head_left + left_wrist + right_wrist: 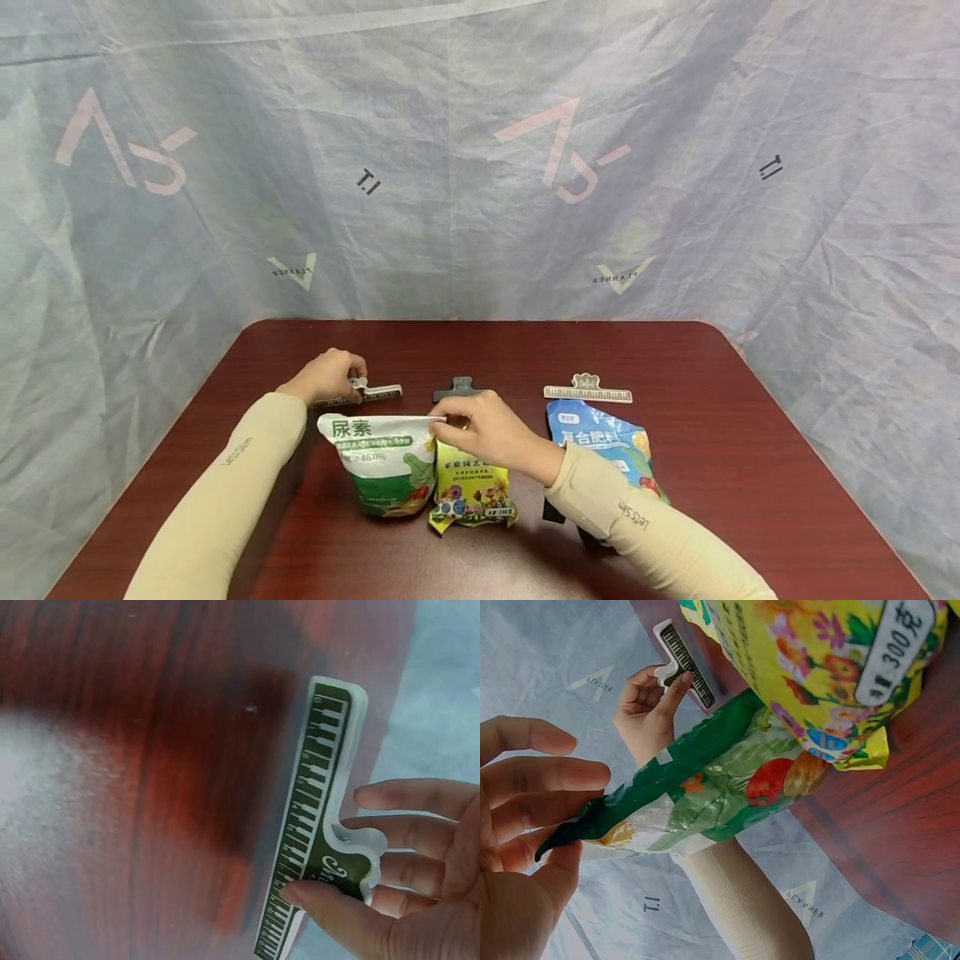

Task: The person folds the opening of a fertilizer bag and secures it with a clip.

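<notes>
My left hand [328, 377] holds a long white sealing clip [311, 802] with a piano-key pattern, at the back left of the table. In the left wrist view the thumb lies on the clip's patterned face and the fingers are behind its wavy handle. With thumb and fingers, my right hand [487, 427] pinches the top right corner of a white and green fertilizer bag [390, 479]. The bag stands upright, its top edge drawn out flat. Just right of it is a yellow flower-printed bag [474, 492], its upper part hidden behind the right hand.
Behind the yellow bag lies a black clip [456, 388]. Another white clip [588, 393] lies at the back right, above a blue fertilizer bag [585, 433] partly covered by the right forearm. A cloth backdrop [465, 208] hangs behind the table [510, 346].
</notes>
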### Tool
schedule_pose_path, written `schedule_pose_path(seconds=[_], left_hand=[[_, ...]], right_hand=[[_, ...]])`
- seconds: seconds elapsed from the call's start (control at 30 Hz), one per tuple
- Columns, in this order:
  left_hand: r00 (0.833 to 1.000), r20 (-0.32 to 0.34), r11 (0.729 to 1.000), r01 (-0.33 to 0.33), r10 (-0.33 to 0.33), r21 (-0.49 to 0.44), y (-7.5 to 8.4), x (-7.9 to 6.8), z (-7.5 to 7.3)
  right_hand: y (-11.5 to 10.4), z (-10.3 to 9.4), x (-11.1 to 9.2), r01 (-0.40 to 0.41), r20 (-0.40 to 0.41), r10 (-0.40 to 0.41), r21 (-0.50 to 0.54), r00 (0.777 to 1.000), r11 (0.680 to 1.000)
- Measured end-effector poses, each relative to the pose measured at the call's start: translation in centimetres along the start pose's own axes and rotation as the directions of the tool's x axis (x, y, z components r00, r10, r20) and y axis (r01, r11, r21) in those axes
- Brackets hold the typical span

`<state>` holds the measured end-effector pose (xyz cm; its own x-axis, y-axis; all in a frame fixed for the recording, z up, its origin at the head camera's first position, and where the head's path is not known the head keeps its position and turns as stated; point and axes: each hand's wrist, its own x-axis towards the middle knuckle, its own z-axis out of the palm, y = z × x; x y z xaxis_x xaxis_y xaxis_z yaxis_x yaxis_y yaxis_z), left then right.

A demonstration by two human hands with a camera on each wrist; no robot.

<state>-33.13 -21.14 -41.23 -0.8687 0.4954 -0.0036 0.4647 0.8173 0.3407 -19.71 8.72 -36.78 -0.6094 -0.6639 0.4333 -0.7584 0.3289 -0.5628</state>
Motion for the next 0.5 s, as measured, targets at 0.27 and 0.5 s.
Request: schedule_pose_path(seconds=[0.27, 0.5], left_hand=[[1.000, 0.004, 1.000, -0.011, 0.011, 0.022, 0.3, 0.3, -1.6], [0.999, 0.044, 0.998, -0.012, 0.010, 0.055, 1.3, 0.2, -3.0]], right_hand=[[0.1, 0.0, 0.0, -0.007, -0.002, 0.007, 0.019, 1.000, 1.000], [0.1, 0.1, 0.0, -0.008, -0.007, 0.008, 0.014, 1.000, 1.000]])
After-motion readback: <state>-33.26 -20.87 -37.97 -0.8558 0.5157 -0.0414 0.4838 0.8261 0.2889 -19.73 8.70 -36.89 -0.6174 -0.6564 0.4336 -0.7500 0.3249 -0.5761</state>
